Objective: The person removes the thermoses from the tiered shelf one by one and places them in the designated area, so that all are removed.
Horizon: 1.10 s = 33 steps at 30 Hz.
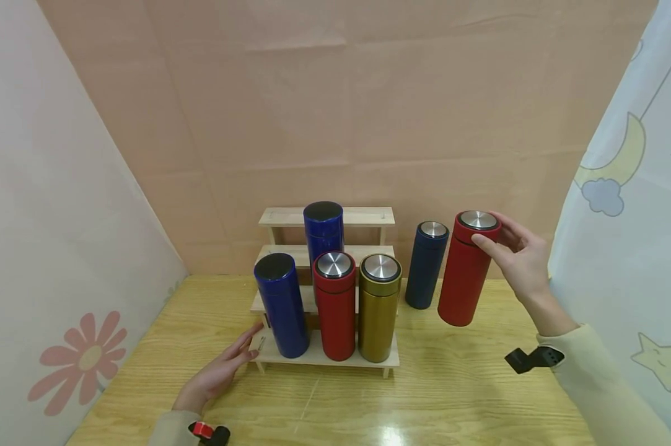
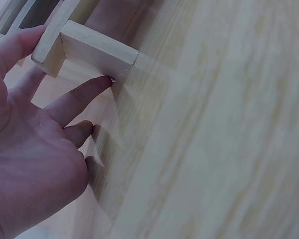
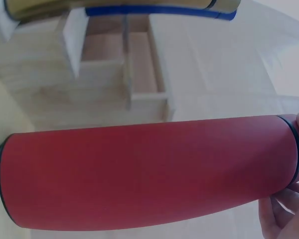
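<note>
My right hand [image 1: 525, 257] grips a red thermos bottle [image 1: 464, 279] around its upper end, just below the silver lid. In the right wrist view this red bottle spans the picture, fingertips at its cap end. My left hand [image 1: 220, 371] rests on the table beside the wooden tiered stand [image 1: 326, 359]. Its thumb and fingers touch the lowest step's left end, as the left wrist view shows. On the stand are two blue bottles [image 1: 284, 310], another red bottle [image 1: 336, 316] and a gold bottle [image 1: 377, 322]. A dark blue bottle [image 1: 427, 266] stands right of the stand.
The wooden table [image 1: 452, 384] reaches to a tan backdrop [image 1: 341, 111] behind the stand. Pale printed curtains flank it, with a flower [image 1: 90, 359] at left and a moon [image 1: 627, 152] at right.
</note>
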Tool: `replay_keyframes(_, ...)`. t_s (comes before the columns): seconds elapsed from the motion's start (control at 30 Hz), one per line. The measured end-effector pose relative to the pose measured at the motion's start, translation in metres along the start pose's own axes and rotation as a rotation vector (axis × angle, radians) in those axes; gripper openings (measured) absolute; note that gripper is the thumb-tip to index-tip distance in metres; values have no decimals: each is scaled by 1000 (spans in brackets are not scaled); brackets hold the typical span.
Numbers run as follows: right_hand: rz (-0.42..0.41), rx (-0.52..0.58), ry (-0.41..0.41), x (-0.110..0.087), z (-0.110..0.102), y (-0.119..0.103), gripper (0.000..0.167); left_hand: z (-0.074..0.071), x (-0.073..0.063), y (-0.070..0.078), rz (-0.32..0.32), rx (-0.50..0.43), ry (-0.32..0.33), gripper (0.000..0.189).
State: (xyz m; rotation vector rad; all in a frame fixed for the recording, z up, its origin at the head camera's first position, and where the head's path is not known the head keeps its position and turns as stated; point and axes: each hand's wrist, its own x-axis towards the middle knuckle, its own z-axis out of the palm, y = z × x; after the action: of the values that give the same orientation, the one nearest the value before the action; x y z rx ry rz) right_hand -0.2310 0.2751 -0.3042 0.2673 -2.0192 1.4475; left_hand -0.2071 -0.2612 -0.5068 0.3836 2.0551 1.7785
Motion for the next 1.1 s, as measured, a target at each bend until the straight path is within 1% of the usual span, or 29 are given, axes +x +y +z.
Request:
replay_keyframes(0.23, 57, -93, -13, 1, -9, 20, 55, 1, 0, 0, -8, 2, 6, 62)
replay_keyframes(0.37, 94, -125, -17, 1, -12, 31, 59, 1, -1, 1, -18, 1, 7, 62)
replay_keyframes(0.5, 121, -136, -12, 2, -12, 40, 61, 2, -1, 2, -29, -2, 5, 62)
replay_keyframes(0.7, 181, -202, -44, 2, -10, 57, 68, 2, -2, 4, -31, -5, 6, 61)
replay_keyframes(0.9, 208, -182, -67, 2, -6, 75, 65, 4, -2, 3, -32, -6, 20, 62)
replay_keyframes(1.1, 236, -173, -76, 5, -2, 81, 66, 4, -2, 4, -30, -5, 25, 62)
